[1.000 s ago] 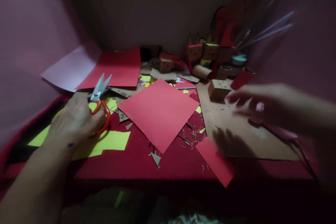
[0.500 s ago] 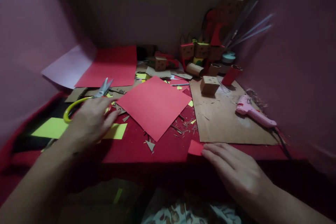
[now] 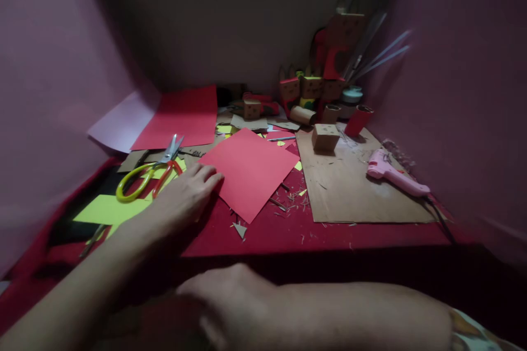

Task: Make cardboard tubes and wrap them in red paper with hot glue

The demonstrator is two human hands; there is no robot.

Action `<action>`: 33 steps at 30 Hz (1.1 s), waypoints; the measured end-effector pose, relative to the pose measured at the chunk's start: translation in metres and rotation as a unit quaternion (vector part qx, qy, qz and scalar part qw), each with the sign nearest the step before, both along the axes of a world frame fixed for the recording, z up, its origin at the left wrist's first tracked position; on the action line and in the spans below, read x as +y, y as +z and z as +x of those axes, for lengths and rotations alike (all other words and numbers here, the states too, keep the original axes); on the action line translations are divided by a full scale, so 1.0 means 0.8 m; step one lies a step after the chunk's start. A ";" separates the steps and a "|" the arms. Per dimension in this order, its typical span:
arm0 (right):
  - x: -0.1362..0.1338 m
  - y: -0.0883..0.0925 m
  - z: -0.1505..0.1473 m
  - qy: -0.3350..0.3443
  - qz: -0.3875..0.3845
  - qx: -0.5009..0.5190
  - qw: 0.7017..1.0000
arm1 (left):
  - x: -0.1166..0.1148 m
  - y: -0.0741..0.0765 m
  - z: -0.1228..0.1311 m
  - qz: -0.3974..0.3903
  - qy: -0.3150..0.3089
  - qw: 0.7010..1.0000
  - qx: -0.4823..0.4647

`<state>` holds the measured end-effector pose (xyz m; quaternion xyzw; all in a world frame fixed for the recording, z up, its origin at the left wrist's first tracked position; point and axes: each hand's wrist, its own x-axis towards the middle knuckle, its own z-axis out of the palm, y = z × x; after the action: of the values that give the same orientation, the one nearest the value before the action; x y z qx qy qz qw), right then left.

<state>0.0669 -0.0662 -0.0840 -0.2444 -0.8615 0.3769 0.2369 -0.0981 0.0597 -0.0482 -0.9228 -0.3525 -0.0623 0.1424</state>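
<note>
A red square sheet [image 3: 253,173] lies turned like a diamond on the red tabletop. My left hand [image 3: 195,189] rests at its left corner, fingers together at the paper's edge; whether they grip it is hard to tell. Below the table's front edge, my right hand [image 3: 234,301] reaches across to the left, blurred, its fingers dim and partly out of frame. Scissors [image 3: 167,158] with a yellow and a red handle lie partly open just left of my left hand. Under my left forearm is yellow-green paper [image 3: 111,209].
A cardboard sheet [image 3: 349,192] at the right carries a pink glue gun [image 3: 395,174] and a cardboard cube [image 3: 325,138]. Cardboard figures [image 3: 312,88] and a red tube [image 3: 359,120] stand behind. Larger red paper [image 3: 179,118] leans at the back left.
My left hand has moved right, off the scissors to the red sheet's corner. My right hand has swung left below the table edge, and the small red piece it touched is out of sight.
</note>
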 end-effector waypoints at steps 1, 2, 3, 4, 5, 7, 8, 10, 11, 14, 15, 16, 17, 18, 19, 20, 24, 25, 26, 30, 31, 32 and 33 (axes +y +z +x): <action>0.001 -0.002 -0.004 0.031 0.081 -0.028 0.996 | -0.001 -0.002 0.003 0.011 -0.007 1.000 0.005; 0.003 -0.001 -0.003 0.021 0.162 -0.026 0.986 | -0.002 -0.004 0.006 0.023 -0.017 1.000 0.011; 0.004 0.003 0.003 0.013 0.219 0.004 0.976 | -0.002 -0.006 0.008 0.037 -0.028 0.999 0.020; 0.007 0.010 0.014 -0.033 0.223 0.050 0.973 | -0.002 -0.007 0.009 0.053 -0.038 0.997 0.032; 0.010 0.019 0.029 -0.067 0.216 0.069 0.972 | -0.002 -0.008 0.009 0.074 -0.048 0.995 0.045; 0.017 0.037 0.066 -0.171 0.108 0.086 0.976 | -0.002 -0.007 0.008 0.121 -0.067 0.989 0.054; 0.022 0.044 0.085 -0.243 0.012 0.113 0.963 | -0.002 -0.005 0.007 0.143 -0.075 0.986 0.045; 0.030 0.052 0.118 -0.330 -0.204 0.182 0.903 | -0.005 0.001 0.004 0.189 -0.084 0.978 0.006; 0.034 0.053 0.129 -0.362 -0.283 0.222 0.860 | -0.007 0.004 0.003 0.209 -0.086 0.974 -0.015; 0.044 0.054 0.144 -0.360 -0.441 0.338 0.749 | -0.018 0.007 0.002 0.251 -0.089 0.962 -0.057; 0.049 0.055 0.144 -0.339 -0.486 0.366 0.718 | -0.023 0.006 0.002 0.256 -0.094 0.960 -0.067; 0.054 0.056 0.141 -0.321 -0.524 0.386 0.688 | -0.029 0.003 0.002 0.255 -0.103 0.959 -0.076; 0.060 0.057 0.137 -0.312 -0.551 0.403 0.661 | -0.036 -0.001 0.003 0.248 -0.115 0.958 -0.084; 0.066 0.058 0.132 -0.317 -0.561 0.417 0.641 | -0.042 -0.005 0.004 0.236 -0.129 0.959 -0.091; 0.072 0.059 0.128 -0.334 -0.553 0.423 0.635 | -0.049 -0.009 0.006 0.222 -0.140 0.960 -0.098; 0.078 0.059 0.124 -0.347 -0.537 0.423 0.642 | -0.055 -0.013 0.007 0.204 -0.150 0.962 -0.103; 0.094 0.059 0.121 -0.331 -0.475 0.385 0.719 | -0.068 -0.018 0.016 0.144 -0.159 0.969 -0.125; 0.097 0.058 0.124 -0.320 -0.463 0.377 0.736 | -0.068 -0.016 0.018 0.132 -0.148 0.972 -0.126; 0.099 0.057 0.128 -0.309 -0.454 0.369 0.750 | -0.067 -0.014 0.020 0.123 -0.130 0.976 -0.123; 0.106 0.056 0.146 -0.298 -0.438 0.359 0.768 | -0.057 -0.011 0.023 0.109 -0.047 0.989 -0.088; 0.108 0.056 0.150 -0.299 -0.439 0.358 0.768 | -0.053 -0.012 0.022 0.099 -0.033 0.991 -0.084; 0.109 0.056 0.153 -0.297 -0.441 0.356 0.768 | -0.049 -0.014 0.020 0.084 -0.021 0.992 -0.087; 0.109 0.056 0.156 -0.294 -0.443 0.353 0.770 | -0.046 -0.017 0.018 0.063 -0.009 0.993 -0.097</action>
<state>0.1913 0.0214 -0.0392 -0.4132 -0.3407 0.6883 0.4893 -0.0839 0.0230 -0.0616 -0.9047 -0.3519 -0.1749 0.1647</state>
